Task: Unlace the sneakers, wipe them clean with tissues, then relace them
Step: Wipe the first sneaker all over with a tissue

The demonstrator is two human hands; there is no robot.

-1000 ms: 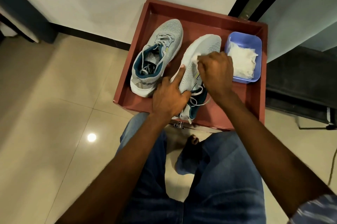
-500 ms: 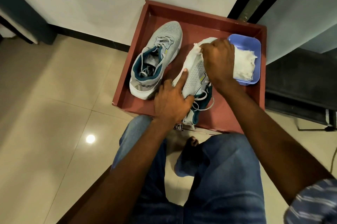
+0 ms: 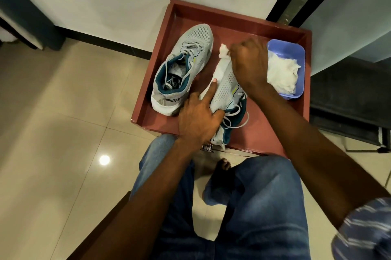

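Two grey sneakers with teal lining lie in a red-brown tray (image 3: 260, 132). The left sneaker (image 3: 186, 65) lies free, its laces loose. The right sneaker (image 3: 226, 90) is tipped on its side, laces hanging loose near its heel. My left hand (image 3: 198, 120) grips this sneaker at mid-length, index finger stretched along its sole edge. My right hand (image 3: 249, 63) covers its toe, fingers closed on a white tissue (image 3: 223, 50) that sticks out at the toe tip.
A blue plastic tub (image 3: 294, 48) with crumpled white tissues (image 3: 281, 75) stands in the tray's far right corner. The tray sits on a tiled floor against a white wall. My jeans-clad knees and a bare foot are just below the tray.
My right hand has slid with the tissue from the sneaker's middle up to its toe tip. My left hand has kept its hold on the sneaker.
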